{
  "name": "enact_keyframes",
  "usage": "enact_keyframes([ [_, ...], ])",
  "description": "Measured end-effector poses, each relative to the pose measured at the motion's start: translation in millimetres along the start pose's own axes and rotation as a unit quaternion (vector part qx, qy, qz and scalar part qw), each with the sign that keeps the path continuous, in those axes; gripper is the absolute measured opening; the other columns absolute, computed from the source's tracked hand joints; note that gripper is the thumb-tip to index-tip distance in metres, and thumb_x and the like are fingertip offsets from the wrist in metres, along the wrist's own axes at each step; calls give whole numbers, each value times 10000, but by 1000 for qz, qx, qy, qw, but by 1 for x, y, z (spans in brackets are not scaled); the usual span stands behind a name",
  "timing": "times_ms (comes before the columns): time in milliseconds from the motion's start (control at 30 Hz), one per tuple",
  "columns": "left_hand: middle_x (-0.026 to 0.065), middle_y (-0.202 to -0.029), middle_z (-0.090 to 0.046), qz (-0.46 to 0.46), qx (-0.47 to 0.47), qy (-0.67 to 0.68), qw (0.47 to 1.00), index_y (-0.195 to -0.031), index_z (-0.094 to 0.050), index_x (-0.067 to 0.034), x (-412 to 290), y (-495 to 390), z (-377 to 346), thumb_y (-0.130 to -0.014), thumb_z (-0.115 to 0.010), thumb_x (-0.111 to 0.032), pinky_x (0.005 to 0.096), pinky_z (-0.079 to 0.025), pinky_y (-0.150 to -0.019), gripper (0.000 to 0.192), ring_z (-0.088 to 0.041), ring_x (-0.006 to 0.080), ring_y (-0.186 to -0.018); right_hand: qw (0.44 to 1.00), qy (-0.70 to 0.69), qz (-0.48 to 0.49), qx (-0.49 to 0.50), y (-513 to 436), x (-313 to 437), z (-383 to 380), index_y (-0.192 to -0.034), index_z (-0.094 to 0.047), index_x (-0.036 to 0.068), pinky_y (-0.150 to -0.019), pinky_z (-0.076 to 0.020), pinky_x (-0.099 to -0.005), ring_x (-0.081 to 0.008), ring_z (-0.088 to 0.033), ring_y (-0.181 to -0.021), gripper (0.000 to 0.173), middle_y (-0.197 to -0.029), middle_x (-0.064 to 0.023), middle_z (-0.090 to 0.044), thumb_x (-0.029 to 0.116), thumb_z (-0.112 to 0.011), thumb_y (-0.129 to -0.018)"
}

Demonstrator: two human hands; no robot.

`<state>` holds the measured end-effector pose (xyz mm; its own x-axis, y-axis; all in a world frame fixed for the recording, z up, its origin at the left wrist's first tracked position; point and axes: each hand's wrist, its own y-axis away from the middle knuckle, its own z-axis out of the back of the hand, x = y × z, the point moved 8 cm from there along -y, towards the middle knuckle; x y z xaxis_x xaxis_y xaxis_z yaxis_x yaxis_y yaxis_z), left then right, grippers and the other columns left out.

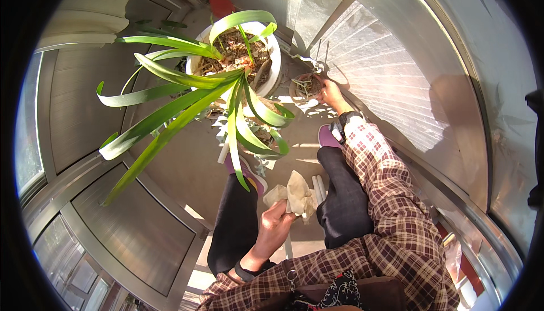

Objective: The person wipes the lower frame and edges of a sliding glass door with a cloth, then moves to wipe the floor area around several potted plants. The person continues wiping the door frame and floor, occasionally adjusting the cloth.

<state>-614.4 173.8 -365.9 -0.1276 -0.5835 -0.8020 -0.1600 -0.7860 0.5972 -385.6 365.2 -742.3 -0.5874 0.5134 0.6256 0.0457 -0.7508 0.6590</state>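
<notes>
Between my knees, my left hand (274,224) grips a crumpled beige cloth (297,192). My right hand (332,94) reaches forward to a small round plant pot (308,86) on the floor and has its rim between the fingers. Soil and a few thin, dry-looking stems show inside this pot. To its left stands a large white pot (275,62) with soil and a plant with long, strap-like green leaves (204,85). The leaves arch out over the floor and hide part of what lies beneath them.
Metal-framed panels (131,221) rise on the left, and a ribbed, sunlit panel (378,73) on the right. Pale-leaved small plants (261,134) sit under the big leaves. White tubes (318,185) lie by my right knee. A red object (221,5) is behind the large pot.
</notes>
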Motion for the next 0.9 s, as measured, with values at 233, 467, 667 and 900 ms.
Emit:
enact_keyframes([
  [233, 138, -892, -637, 19, 3, 12, 1000, -986, -628, 37, 4, 2, 1, -816, -538, 65, 308, -473, -745, 194, -610, 237, -813, 992, -122, -8, -6, 13, 11, 4, -1198, -511, -81, -515, -559, -336, -214, -689, -645, 360, -802, -180, -663, -33, -416, -854],
  [467, 139, -896, -641, 42, 9, 19, 999, -985, -630, 39, 2, 1, 0, -819, -545, 62, 307, -474, -751, 188, -613, 226, -821, 993, 6, 88, -74, 11, 26, 9, -1218, -574, 13, -626, -570, -388, -284, -694, -701, 429, -886, -220, -662, -28, -471, -804],
  [667, 139, -852, -621, 31, 3, 7, 999, -973, -621, 44, 6, 1, 0, -814, -545, 59, 309, -465, -720, 176, -592, 225, -779, 990, 81, 79, -87, 21, 30, -4, -1171, -614, 20, -822, -528, -429, -387, -643, -949, 398, -1003, -257, -647, 6, -517, -786],
  [900, 130, -801, -587, 26, 5, 6, 1000, -954, -607, 51, 16, 2, -1, -809, -530, 58, 304, -449, -680, 165, -549, 219, -725, 995, 27, 79, -52, 41, 41, -28, -1221, -615, 103, -883, -498, -431, -392, -613, -1027, 454, -1046, -245, -643, -13, -526, -791],
])
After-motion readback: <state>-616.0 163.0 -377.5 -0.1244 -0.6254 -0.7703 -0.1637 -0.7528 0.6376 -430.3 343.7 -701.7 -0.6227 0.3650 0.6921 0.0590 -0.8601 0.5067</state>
